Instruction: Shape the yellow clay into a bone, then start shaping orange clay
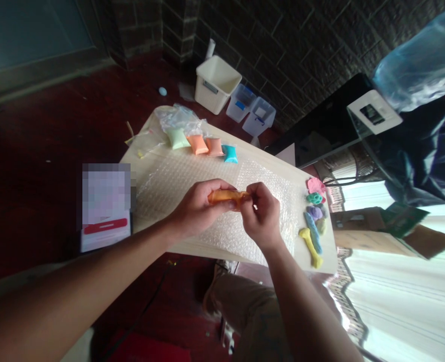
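Both hands hold an orange clay packet above the bubble wrap. My left hand is closed round the packet's left part, with the thumb along its near side. At the packet's right end, my right hand pinches the edge between thumb and curled fingers. Whether the wrapper is torn there is hidden by the fingers. Beyond the hands lie a pale green packet, an orange packet, a peach packet and a blue packet.
At the table's right end are a yellow bone-shaped clay piece, a blue twisted strip, a purple lump and a pink piece. Clear plastic bags lie at the far left. A white bin stands on the floor behind.
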The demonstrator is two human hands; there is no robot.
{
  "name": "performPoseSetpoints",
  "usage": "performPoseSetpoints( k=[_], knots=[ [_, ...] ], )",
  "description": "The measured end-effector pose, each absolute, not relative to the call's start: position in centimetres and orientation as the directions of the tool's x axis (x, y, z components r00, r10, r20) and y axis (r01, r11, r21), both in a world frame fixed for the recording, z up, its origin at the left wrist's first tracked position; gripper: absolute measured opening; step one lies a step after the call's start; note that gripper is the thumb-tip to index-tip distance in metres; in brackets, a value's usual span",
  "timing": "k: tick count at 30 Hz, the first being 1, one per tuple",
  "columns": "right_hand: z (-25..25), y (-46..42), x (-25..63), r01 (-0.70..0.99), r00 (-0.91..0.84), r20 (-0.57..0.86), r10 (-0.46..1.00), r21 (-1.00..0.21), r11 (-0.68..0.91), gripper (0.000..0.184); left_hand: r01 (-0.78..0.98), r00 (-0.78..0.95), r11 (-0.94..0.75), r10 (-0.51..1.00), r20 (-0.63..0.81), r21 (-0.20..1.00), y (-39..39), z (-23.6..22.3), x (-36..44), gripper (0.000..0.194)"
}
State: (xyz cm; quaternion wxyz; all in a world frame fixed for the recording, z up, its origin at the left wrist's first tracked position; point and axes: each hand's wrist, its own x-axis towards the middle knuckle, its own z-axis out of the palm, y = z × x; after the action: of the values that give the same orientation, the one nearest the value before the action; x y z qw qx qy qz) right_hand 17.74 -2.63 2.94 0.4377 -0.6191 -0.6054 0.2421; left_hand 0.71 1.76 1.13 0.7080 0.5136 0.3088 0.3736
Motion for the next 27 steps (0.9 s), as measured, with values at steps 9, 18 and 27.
performPoseSetpoints(
  k=[9, 18, 27],
  knots=[
    [3.4, -2.5, 18.8, 0.22, 0.148, 0.068, 0.987, -0.975, 0.034, 0.009, -0.2, 0.564, 0.283, 0.816, -0.126, 0.938, 2.2, 0.9, 0.6, 0.034],
    [4.7, -2.6, 20.0, 0.231, 0.183, 0.084, 0.98, -0.972, 0.04, 0.011, -0.203, 0.563, 0.291, 0.816, -0.131, 0.935, 2.3, 1.2, 0.4, 0.035],
    [5.2, -2.5, 19.6, 0.325, 0.198, 0.093, 0.976, -0.945, 0.024, 0.014, -0.18, 0.571, 0.263, 0.812, -0.117, 0.948, 2.3, 1.3, 0.5, 0.027]
  ],
)
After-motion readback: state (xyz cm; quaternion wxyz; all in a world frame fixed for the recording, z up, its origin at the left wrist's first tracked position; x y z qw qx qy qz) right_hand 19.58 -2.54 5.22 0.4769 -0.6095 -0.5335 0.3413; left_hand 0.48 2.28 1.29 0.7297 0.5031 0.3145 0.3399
